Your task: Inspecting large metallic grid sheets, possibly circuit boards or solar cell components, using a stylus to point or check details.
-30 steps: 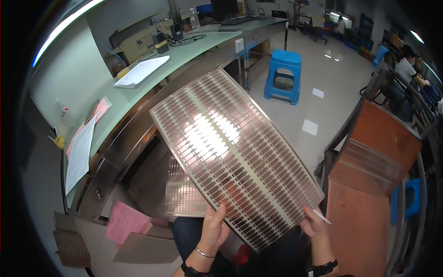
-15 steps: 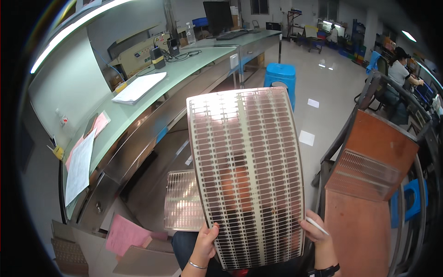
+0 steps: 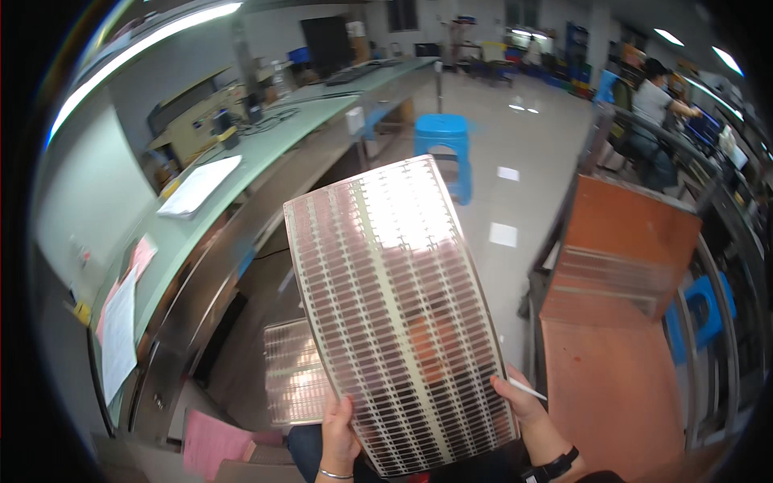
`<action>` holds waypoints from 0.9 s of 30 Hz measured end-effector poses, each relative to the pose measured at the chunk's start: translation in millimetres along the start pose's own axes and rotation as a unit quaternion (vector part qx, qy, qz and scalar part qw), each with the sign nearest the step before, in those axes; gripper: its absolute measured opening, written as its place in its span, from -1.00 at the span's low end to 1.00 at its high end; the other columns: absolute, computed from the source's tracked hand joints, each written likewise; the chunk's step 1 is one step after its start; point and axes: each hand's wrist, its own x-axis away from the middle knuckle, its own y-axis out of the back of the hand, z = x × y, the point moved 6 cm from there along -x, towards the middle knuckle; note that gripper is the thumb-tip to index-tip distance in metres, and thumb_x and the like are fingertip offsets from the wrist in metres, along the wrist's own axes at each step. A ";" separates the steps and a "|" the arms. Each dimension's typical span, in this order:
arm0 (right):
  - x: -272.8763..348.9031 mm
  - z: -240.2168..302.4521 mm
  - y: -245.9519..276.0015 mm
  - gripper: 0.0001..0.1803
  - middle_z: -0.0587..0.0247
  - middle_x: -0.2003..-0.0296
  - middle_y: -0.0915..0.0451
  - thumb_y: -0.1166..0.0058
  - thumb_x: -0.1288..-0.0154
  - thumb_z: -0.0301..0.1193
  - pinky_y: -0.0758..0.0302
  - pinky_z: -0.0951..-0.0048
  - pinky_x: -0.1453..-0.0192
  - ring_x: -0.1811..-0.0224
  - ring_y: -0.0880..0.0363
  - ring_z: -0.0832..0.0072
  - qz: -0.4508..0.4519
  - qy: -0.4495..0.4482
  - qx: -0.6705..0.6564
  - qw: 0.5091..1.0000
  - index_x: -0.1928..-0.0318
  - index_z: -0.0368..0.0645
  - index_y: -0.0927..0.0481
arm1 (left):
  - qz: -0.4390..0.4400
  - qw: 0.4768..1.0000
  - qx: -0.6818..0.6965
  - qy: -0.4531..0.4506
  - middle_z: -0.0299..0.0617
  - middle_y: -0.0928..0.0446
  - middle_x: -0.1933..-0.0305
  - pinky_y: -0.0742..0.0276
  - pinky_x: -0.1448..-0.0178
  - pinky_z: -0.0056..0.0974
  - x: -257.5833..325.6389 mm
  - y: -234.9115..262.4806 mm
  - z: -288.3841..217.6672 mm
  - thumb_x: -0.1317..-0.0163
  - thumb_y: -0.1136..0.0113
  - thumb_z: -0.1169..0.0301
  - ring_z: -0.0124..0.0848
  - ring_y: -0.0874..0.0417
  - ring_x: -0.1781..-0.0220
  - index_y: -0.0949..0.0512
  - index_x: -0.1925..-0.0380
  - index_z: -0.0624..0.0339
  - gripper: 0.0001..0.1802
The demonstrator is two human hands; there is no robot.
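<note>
A large, thin circuit board panel (image 3: pixel 394 314), shiny copper-pink with rows of small rectangular patterns, is held up in front of me, tilted to the left. My left hand (image 3: pixel 340 431) grips its lower left edge, thumb on the face. My right hand (image 3: pixel 522 402) grips the lower right edge; a slim white pen-like stick (image 3: pixel 528 390) also sticks out from this hand. The fingers behind the panel are hidden. Bright light glares off its upper part. Behind it, low on the left, similar patterned panels (image 3: pixel 291 366) lie near my knee.
To the left runs a glass-topped bench (image 3: pixel 193 233) with papers (image 3: pixel 201 187). A rack with brown boards (image 3: pixel 632 233) stands at right. Ahead is a blue stool (image 3: pixel 441 135). Pink sheets (image 3: pixel 213 444) lie low left. Another person (image 3: pixel 651 105) sits far right.
The panel has tilted to the left, and the glare on it has spread to the upper right. Both hands keep their hold. The surroundings have shifted left in the view.
</note>
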 end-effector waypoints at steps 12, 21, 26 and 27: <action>75.4 71.6 187.3 -0.50 0.06 -0.16 -0.28 0.20 -0.36 -0.37 -0.31 0.28 -0.21 -0.17 -0.32 0.31 -0.385 0.464 -0.166 0.780 -0.26 -0.24 -0.11 | -0.059 0.983 -0.146 -0.100 -0.10 -0.35 -0.12 -0.53 0.06 -0.43 -1.2 33.9 -43.1 -0.31 0.02 0.33 -0.47 -0.52 0.09 -0.07 -0.31 0.09 -0.41; 67.0 11.6 284.0 -0.47 0.12 -0.18 -0.28 0.20 -0.31 -0.55 -0.33 0.28 -0.19 -0.17 -0.32 0.30 -0.619 0.307 -0.047 0.721 -0.30 -0.21 -0.10 | -0.089 0.982 -0.142 -0.082 -0.19 -0.43 -0.02 -0.50 0.07 -0.44 4.8 62.5 -44.6 -0.32 0.01 0.32 -0.49 -0.52 0.13 -0.15 -0.26 0.12 -0.47; -22.5 52.3 272.4 -0.18 0.03 -0.35 -0.01 0.08 -0.33 -0.10 -0.16 0.06 -0.32 -0.36 -0.06 0.18 -0.581 0.251 -0.027 0.774 -0.39 -0.10 0.22 | -0.095 0.979 -0.162 -0.079 -0.20 -0.43 -0.02 -0.49 0.06 -0.43 7.7 62.8 -48.2 -0.32 0.02 0.31 -0.48 -0.52 0.13 -0.15 -0.26 0.12 -0.47; -40.6 60.3 291.0 -0.15 -0.04 -0.36 0.04 0.05 -0.31 -0.10 -0.03 0.22 -0.39 -0.39 0.01 0.16 -0.570 0.300 0.063 0.762 -0.38 -0.19 0.21 | -0.098 0.979 -0.163 -0.073 -0.20 -0.43 -0.02 -0.48 0.05 -0.42 6.6 63.7 -45.8 -0.32 0.02 0.31 -0.48 -0.52 0.14 -0.15 -0.26 0.12 -0.47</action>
